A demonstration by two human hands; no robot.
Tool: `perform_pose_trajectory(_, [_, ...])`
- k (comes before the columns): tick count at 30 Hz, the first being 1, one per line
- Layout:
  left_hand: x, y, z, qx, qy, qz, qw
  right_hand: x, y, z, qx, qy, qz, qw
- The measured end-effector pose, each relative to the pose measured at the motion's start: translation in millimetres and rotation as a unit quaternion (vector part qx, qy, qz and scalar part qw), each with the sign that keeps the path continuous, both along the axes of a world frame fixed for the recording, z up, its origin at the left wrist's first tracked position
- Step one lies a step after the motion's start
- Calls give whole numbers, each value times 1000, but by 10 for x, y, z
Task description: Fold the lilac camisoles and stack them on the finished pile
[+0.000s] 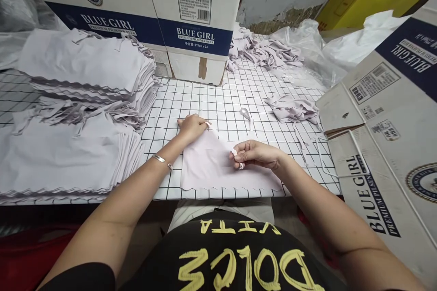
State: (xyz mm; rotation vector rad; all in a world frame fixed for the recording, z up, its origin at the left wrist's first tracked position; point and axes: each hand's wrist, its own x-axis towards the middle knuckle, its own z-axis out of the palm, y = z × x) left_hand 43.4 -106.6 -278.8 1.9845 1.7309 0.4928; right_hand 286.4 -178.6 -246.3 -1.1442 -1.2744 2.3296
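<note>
A pale pink camisole (208, 159) with a wavy hem lies flat on the gridded tablecloth, its hem toward me. At its upper left corner, my left hand (193, 127) is closed on the fabric, with a small bit of strap showing by the fingertips. My right hand (252, 153) pinches a narrow strap or edging of the same garment above its right half. Part of the upper edge is hidden behind my right hand. A loose thin strip of fabric (247, 118) lies just beyond the right hand.
Stacked pale garments (82, 63) fill the left side, with another pile (58, 150) nearer me. A tall beer carton (198, 66) stands behind; another carton (341, 104) borders the right. Crumpled garments (293, 109) and clear plastic (307, 54) lie at right and back.
</note>
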Motion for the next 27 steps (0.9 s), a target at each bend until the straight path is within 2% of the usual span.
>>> perform_pose_trajectory(8, [-36, 54, -59, -4, 16, -5, 1000, -16, -48, 12, -74, 47, -55, 995])
perform_pose_trajectory(11, [-83, 32, 12, -13, 25, -9, 1000, -42, -49, 10, -67, 65, -45, 995])
perform_pose_trajectory(14, [-125, -147, 170, -13, 24, -13, 1000, -76, -37, 3, -40, 79, -97, 991])
perform_pose_trajectory(17, [-110, -481, 269, 19, 7, -12, 1000, -127, 13, 0, -21, 72, -174, 982])
perform_pose_trajectory(20, [-35, -795, 218, 10, 32, -51, 998, -212, 88, -11, -10, 55, -197, 979])
perform_pose_trajectory(22, [12, -910, 141, -3, 42, -64, 997, -286, 133, -33, 17, 51, -198, 979])
perform_pose_trajectory(27, [36, -936, 61, -14, 5, -56, 998, -468, 177, -131, 141, 62, -200, 968])
